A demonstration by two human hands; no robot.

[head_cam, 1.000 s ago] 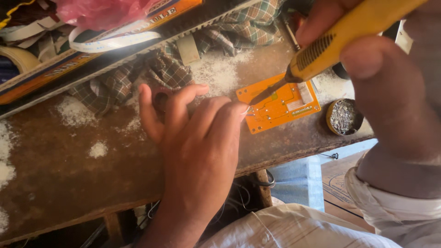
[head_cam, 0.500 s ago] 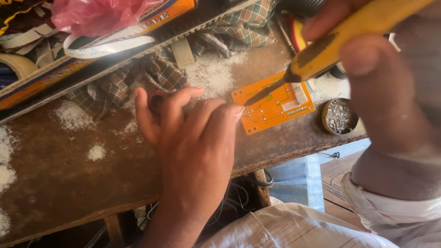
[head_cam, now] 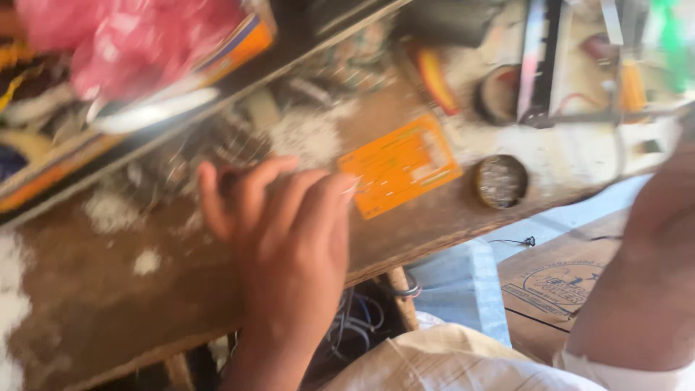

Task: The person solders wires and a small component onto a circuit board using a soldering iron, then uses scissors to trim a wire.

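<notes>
Pinning orange circuit board edge with left hand, fingers flat, not clenched.
Right hand out of frame, grip unknown; steadier with fingertips well onto the board, solder tin beyond.

Brown printed cardboard box lies lower right.

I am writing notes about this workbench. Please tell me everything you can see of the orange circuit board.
The orange circuit board is a flat, roughly rectangular plate with pale traces and a whitish patch near its right end. It lies flat and turned at an angle on the worn wooden bench, close to the front edge. The fingertips of the left hand reach its left edge; motion blur hides whether they press it. A small round tin sits just to its right, apart from it. White powder lies on the wood beside it.
</notes>
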